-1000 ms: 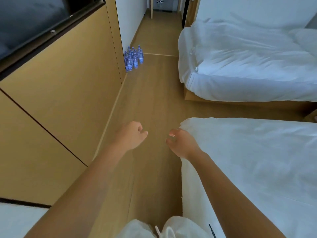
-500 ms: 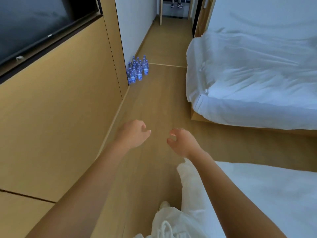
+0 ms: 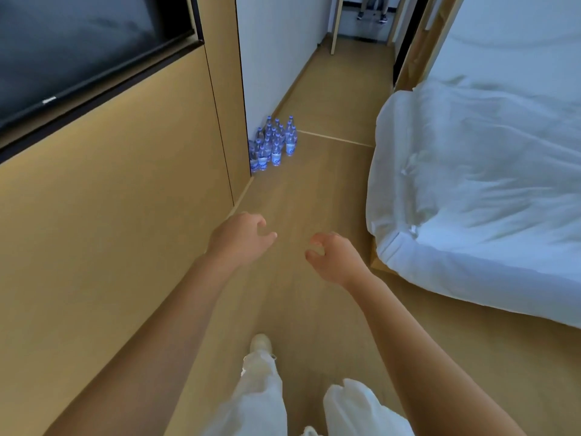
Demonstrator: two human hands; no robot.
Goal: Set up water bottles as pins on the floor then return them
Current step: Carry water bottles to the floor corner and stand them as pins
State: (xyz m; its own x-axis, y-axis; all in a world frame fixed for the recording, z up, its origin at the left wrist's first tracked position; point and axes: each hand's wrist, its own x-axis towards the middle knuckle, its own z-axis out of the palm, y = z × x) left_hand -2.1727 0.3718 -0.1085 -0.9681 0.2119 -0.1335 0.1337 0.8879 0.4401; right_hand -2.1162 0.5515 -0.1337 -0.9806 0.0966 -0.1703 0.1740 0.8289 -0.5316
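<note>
Several clear water bottles [image 3: 273, 143] with blue caps and blue labels stand upright in a tight cluster on the wooden floor [image 3: 314, 196], against the white wall's corner, some way ahead of me. My left hand [image 3: 240, 237] and my right hand [image 3: 334, 256] are stretched out in front of me above the floor, well short of the bottles. Both hold nothing, with fingers loosely curled.
A wooden wall panel [image 3: 125, 215] with a dark television [image 3: 78, 48] runs along the left. A bed with white linen [image 3: 478, 190] stands on the right. My legs in white trousers [image 3: 264, 391] show below. A person's feet [image 3: 371, 15] stand in the far doorway.
I have walked forward along the floor: the bottles are nearer and larger, and the nearer bed has dropped out of view. Both hands stay empty and have opened slightly.
</note>
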